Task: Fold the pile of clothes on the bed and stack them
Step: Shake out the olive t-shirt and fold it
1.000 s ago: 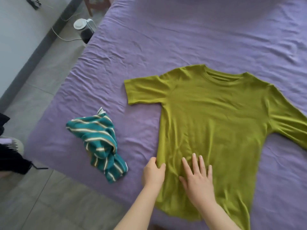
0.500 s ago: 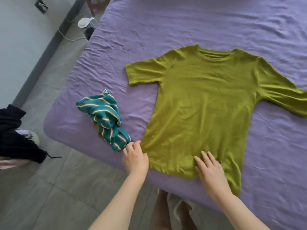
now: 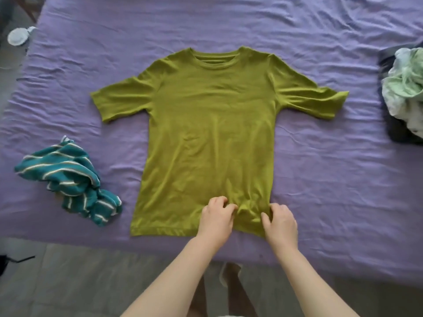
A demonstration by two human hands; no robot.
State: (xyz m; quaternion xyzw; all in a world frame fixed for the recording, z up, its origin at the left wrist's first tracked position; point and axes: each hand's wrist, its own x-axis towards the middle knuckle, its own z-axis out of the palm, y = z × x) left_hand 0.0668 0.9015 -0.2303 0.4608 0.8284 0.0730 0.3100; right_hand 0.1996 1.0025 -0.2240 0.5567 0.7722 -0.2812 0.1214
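Note:
An olive-green T-shirt [image 3: 210, 124] lies spread flat, collar away from me, on the purple bed [image 3: 332, 179]. Both hands are at its hem near the bed's front edge. My left hand [image 3: 216, 219] has curled fingers gripping the fabric at the hem's middle. My right hand [image 3: 280, 221] pinches the bunched hem toward its right corner. The cloth between the two hands is puckered. A crumpled teal striped garment [image 3: 68, 179] lies on the bed to the shirt's left.
A pile of pale green, white and dark clothes [image 3: 405, 94] sits at the bed's right edge. Grey tiled floor [image 3: 68, 282] runs along the front, with a white round object [image 3: 18, 37] on the floor at far left. My legs show below the bed edge.
The view has swung right, centring the shirt. My left hand moved from the shirt's left hem corner to its middle, and both hands changed from lying flat to gripping the hem.

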